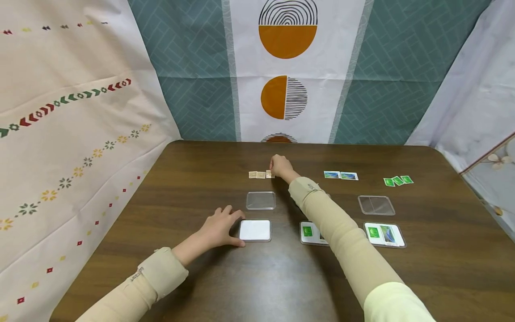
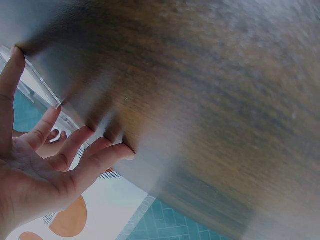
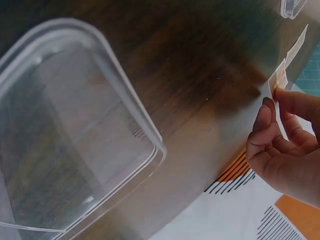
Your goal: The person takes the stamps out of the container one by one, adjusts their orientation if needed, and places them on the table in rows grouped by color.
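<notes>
In the head view, a shallow clear case with a white insert (image 1: pixel 255 230) lies on the table. My left hand (image 1: pixel 219 227) spreads at its left side, thumb and index finger touching its edge; the left hand (image 2: pixel 47 165) also shows in the left wrist view. At the back, my right hand (image 1: pixel 281 166) pinches a small beige stamp (image 1: pixel 269 174) between thumb and fingertips. The right wrist view shows this stamp (image 3: pixel 278 79) tilted up in the right hand (image 3: pixel 287 135). Other beige stamps (image 1: pixel 256 175) lie just left of it.
Clear lids (image 1: pixel 260 201) (image 1: pixel 376 205) lie behind the cases. Two filled cases (image 1: pixel 306 231) (image 1: pixel 385 235) hold green and blue stamps; my right forearm partly covers one. Loose blue landscape stamps (image 1: pixel 340 175) and green stamps (image 1: pixel 398 180) lie at back right.
</notes>
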Demonstrator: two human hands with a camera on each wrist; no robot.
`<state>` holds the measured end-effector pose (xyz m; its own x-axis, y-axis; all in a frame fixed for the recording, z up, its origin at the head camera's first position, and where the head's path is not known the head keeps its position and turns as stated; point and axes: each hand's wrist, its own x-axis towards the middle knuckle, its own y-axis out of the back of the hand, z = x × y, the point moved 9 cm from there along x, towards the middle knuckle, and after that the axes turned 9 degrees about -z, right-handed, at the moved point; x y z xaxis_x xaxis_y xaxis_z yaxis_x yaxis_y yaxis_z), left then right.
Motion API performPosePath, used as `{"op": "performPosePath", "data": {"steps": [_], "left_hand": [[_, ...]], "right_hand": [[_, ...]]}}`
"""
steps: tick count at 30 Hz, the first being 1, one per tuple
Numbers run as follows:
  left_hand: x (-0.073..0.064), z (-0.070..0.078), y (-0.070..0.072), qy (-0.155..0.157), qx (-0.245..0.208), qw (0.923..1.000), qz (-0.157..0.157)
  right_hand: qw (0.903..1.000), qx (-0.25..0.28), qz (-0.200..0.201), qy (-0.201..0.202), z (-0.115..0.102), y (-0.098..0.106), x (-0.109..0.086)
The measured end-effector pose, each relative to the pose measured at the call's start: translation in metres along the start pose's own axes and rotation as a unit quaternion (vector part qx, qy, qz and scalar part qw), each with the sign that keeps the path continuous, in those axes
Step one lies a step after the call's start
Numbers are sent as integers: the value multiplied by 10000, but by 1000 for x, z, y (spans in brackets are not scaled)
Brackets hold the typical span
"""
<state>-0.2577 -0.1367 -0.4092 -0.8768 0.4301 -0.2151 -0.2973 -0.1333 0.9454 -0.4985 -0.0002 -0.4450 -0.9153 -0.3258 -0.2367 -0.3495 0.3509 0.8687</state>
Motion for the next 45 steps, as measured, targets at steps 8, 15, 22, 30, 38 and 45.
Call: {"op": "performPosePath", "data": {"steps": [8, 15, 22, 30, 38, 45], "left_hand": [[-2, 1, -2, -8, -28, 10000, -3], [0, 0, 0, -28, -33, 10000, 51], [0, 0, 0, -1, -26, 10000, -13], [1, 1, 1, 5, -39, 10000, -34], [1, 2, -1, -18, -13, 10000, -21], [1, 3, 1, -58, 21, 10000, -5]], "right_hand": [[10000, 91, 5, 39, -9, 3, -20], [9989, -44, 415, 224, 118, -94, 198], [9995, -26, 299, 83, 77, -60, 125], [9993, 279, 162, 165, 43, -27, 58], [9990, 6, 400, 213, 62, -30, 71], [9997, 163, 91, 137, 21, 11, -3]]}}
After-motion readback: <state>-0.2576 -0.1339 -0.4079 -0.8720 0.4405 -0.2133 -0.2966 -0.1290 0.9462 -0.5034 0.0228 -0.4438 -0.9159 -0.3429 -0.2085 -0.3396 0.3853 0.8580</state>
